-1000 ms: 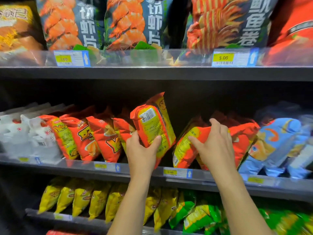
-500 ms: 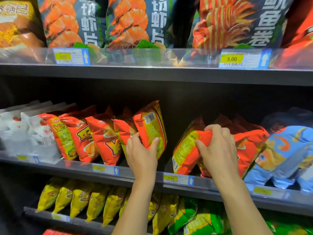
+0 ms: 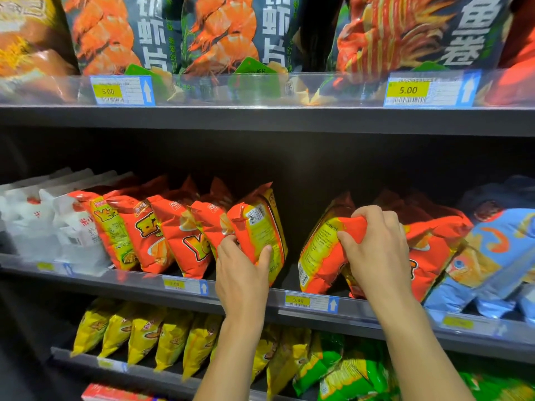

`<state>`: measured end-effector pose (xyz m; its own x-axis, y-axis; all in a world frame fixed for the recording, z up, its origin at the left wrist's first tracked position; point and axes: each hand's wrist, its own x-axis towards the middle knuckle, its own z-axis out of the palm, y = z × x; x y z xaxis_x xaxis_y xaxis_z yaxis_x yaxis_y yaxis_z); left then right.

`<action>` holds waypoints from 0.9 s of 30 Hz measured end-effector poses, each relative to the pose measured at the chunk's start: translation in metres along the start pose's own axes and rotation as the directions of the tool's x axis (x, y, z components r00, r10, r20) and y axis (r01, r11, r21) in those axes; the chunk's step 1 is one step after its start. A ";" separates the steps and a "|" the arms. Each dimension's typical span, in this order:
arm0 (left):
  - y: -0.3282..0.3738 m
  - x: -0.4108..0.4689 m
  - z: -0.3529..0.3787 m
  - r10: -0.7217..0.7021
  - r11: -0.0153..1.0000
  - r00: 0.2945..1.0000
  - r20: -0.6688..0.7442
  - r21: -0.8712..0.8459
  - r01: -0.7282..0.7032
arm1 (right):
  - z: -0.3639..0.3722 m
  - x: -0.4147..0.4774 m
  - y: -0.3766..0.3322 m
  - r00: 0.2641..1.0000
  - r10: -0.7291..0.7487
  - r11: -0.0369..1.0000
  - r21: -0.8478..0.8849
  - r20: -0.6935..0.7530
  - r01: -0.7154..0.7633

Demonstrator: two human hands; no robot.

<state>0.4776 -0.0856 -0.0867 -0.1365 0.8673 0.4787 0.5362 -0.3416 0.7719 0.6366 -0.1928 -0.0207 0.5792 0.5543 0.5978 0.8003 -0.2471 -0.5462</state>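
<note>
Lowered since a second ago, the left hand (image 3: 241,273) clasps the bottom of a glossy, crinkled orange-and-yellow bag (image 3: 257,227) (barcode outward) standing on end on the middle shelf (image 3: 115,280), top leaning left. The right hand (image 3: 376,250) bunches the top of the neighbouring bag (image 3: 318,256). A price tag (image 3: 311,301) reads 3.00.

Two hands (image 3: 243,273), two gripped orange bags (image 3: 257,224), two 5.00 tags (image 3: 408,89).
</note>
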 end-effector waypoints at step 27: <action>0.046 -0.052 -0.061 0.458 0.878 0.839 0.294 -0.297 -0.375 | -0.070 -0.055 -0.032 0.995 0.053 0.761 0.648 -0.084 0.014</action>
<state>0.4589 -0.1684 -0.0506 0.3761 0.6776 0.6320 0.2751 -0.7330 0.6221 0.5902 -0.2715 0.0047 0.6320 0.4715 0.6151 0.5169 0.3348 -0.7878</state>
